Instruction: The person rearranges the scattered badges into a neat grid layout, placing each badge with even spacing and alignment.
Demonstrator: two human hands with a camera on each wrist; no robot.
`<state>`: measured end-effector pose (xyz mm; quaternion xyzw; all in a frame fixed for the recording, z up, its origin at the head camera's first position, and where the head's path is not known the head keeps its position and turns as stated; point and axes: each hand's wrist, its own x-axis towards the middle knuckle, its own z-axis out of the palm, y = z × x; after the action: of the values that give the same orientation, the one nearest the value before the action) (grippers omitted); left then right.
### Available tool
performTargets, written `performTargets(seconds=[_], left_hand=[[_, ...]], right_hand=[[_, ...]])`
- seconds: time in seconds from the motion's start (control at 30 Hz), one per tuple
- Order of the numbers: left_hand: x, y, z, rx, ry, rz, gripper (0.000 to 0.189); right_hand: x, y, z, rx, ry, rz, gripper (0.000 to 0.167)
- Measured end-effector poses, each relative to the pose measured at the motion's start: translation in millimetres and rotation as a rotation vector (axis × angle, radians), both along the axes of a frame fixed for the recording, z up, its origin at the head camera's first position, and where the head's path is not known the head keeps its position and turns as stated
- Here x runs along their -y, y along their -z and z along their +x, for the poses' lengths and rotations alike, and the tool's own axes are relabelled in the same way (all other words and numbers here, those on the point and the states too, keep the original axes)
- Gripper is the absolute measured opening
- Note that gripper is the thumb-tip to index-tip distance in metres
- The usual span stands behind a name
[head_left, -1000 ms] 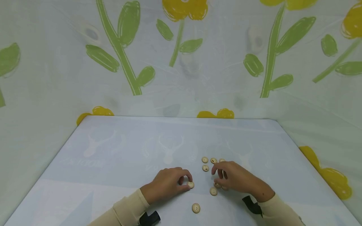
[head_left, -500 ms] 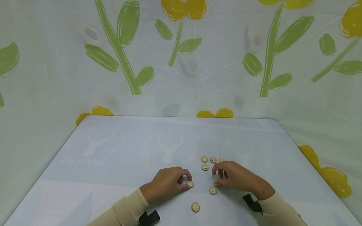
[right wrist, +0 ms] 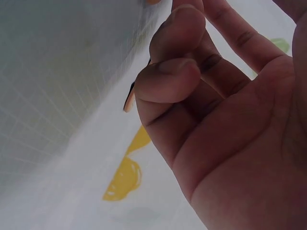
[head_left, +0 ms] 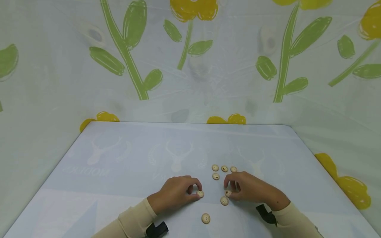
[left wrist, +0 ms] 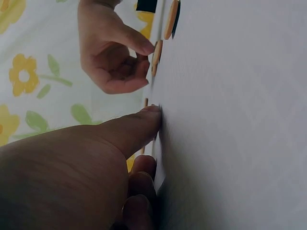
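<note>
My left hand (head_left: 178, 192) pinches a beige round button (head_left: 200, 194) between thumb and forefinger on the table; in the left wrist view, that thumb (left wrist: 139, 127) presses down at the surface. To the right, my right hand (head_left: 251, 188) has its thumb and forefinger curled around another button (head_left: 228, 193), also seen edge-on in the left wrist view. A button (head_left: 224, 200) lies just in front of it. One more button (head_left: 206, 218) lies apart, nearer to me. In the right wrist view, the curled fingers of the right hand (right wrist: 225, 110) hide their fingertips' contact.
Behind the hands, three buttons form a row: left button (head_left: 215, 168), middle button (head_left: 224, 169) and right button (head_left: 233, 169). Another button (head_left: 215, 176) sits before the left one. The pale table (head_left: 119, 158) meets a flower-patterned curtain (head_left: 226, 82) at the back and sides.
My right hand has lowered slightly, and its thumb and forefinger have closed around a button that was partly covered. The left hand has stayed still on its button.
</note>
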<state>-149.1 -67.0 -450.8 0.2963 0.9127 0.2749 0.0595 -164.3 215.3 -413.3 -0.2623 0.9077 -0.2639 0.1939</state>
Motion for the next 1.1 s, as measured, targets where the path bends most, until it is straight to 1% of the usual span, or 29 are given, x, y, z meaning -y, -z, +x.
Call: performTargets(seconds=[0.2,0.7,1.1], left_hand=[[0.0,0.4,0.0,-0.001,0.001,-0.003,0.015],[0.1,0.8,-0.5,-0.007,0.0,-0.007,0.016],[-0.5,2.0,0.2,-0.015,0.0,-0.007,0.016]], right_hand=[[0.4,0.9,1.2,0.002,0.0,0.003,0.018],[-0.5,6.6,0.0,-0.028,-0.025,0.008,0.017],[0.7,7.8,0.7,-0.036,-0.014,0.023,0.017]])
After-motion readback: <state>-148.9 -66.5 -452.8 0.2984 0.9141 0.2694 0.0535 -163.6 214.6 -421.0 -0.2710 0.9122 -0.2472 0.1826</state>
